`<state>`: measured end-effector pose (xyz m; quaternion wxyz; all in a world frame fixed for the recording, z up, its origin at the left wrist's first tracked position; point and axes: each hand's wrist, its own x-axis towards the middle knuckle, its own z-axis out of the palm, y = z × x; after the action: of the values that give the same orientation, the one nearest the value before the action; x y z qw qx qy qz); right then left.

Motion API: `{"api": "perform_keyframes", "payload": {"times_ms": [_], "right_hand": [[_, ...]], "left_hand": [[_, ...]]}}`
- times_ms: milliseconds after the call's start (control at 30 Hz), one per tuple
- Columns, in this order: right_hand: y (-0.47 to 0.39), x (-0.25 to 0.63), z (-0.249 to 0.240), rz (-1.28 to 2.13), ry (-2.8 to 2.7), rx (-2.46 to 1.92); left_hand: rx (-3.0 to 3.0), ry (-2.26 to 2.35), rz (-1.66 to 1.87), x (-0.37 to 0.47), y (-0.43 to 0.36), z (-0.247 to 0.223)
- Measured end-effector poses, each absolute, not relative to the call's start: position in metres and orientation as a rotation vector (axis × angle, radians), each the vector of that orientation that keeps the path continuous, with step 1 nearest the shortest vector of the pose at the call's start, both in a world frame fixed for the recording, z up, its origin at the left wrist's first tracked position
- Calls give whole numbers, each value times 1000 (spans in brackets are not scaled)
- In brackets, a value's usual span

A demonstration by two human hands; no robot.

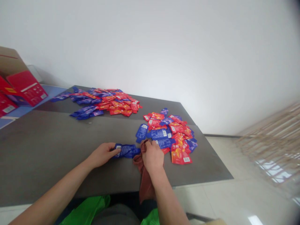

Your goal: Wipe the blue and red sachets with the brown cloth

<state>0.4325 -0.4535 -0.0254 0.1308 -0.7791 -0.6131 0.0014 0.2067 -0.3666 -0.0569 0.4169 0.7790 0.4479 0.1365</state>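
My left hand grips one end of a blue pouch, its thumb on top near the white label. At the pouch's other end, my right hand is closed on a brown cloth that hangs down over the table's front edge. The cloth touches or nearly touches the pouch's narrow end. Just beyond my right hand lies a loose heap of red pouches and blue pouches, some with labels facing up.
A second pile of red and blue pouches lies at the back left of the dark grey table. Open red cardboard boxes stand on a blue surface at far left. A white wall rises behind. Bundled sticks or slats lie right, blurred.
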Motion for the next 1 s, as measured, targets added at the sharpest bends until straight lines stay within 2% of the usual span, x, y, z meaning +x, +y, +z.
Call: {"api": "perform_keyframes", "payload": {"times_ms": [100, 233, 367, 500, 733, 833, 1000], "right_hand": [[-454, 398, -16, -41, -1811, -2023], [-447, 352, -27, 44, -2018, -1790], [-441, 379, -46, 39, -1933, -2008], [-444, 423, -42, -26, -1829, -2203], [-446, 370, -33, 57, -1983, -1808], [-439, 370, -45, 105, -1980, -1912], [-432, 421, -47, 61, -1879, -2194]], "left_hand": [[1936, 1124, 354, 205, -369, -57], [1984, 1159, 420, 205, -372, -56], [2122, 1197, 390, 206, -371, -57], [2163, 1224, 372, 206, -370, -58], [2051, 1165, 423, 208, -376, -51], [2119, 1227, 410, 210, -377, -50], [2206, 1250, 413, 209, -374, -55]]}}
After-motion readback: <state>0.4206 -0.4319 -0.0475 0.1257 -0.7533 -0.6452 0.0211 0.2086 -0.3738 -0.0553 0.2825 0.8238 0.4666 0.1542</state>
